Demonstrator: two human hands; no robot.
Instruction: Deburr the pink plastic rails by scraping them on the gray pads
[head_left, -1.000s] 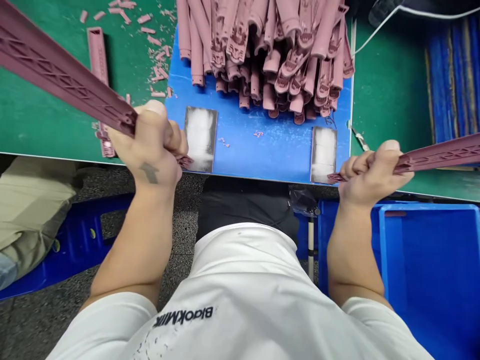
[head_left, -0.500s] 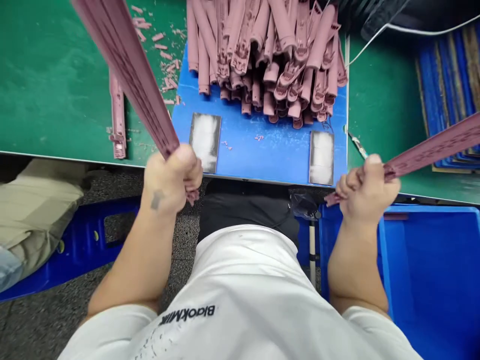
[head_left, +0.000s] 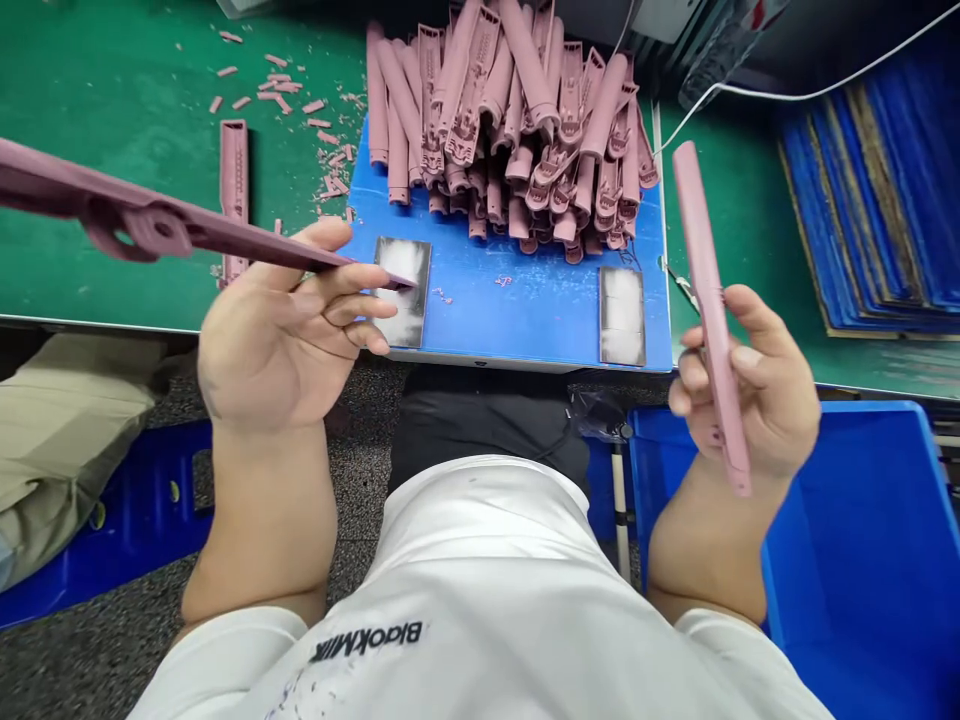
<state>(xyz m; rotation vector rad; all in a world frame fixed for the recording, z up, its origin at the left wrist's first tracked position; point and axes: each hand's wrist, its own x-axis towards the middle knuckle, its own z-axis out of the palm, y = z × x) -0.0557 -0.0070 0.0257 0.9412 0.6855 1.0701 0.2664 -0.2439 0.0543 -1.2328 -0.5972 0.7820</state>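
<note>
Left bar: a mauve moulded plastic bar [head_left: 247, 245], long and tapered, held roughly level, its ring-shaped end out at the left and its narrow tip over the left pad.

Right bar: a pink moulded plastic bar [head_left: 697, 220], held nearly upright and tilted slightly, its lower end below the hand.

Left hand: the left hand [head_left: 277, 340], palm up and partly open, holds the mauve bar between thumb and fingers; the other fingers are loosely spread.

Right hand: the right hand [head_left: 750, 390], half closed, holds the pink bar against the fingers, with the thumb beside it.

Pile: a heap of similar bars [head_left: 510, 140], crossed and overlapping, on the blue mat.

Support: a blue mat [head_left: 510, 320] on a green workbench [head_left: 112, 100], with two pale grey pads, the left pad [head_left: 397, 325] and the right pad [head_left: 622, 315], on the mat's near part.

Bench, left: a single bar [head_left: 234, 170] lying lengthwise, amid scattered pink offcuts [head_left: 277, 85].

Bench, right: a small tool [head_left: 681, 283] near the mat's edge; a stack of blue boards [head_left: 862, 200]; a white cable [head_left: 795, 95].

Below bench: a blue bin [head_left: 840, 560] at right, a blue crate [head_left: 112, 530] and a beige cloth [head_left: 67, 440] at left.

Person: white T-shirt [head_left: 480, 560] with black lettering, and black shorts [head_left: 480, 420].
</note>
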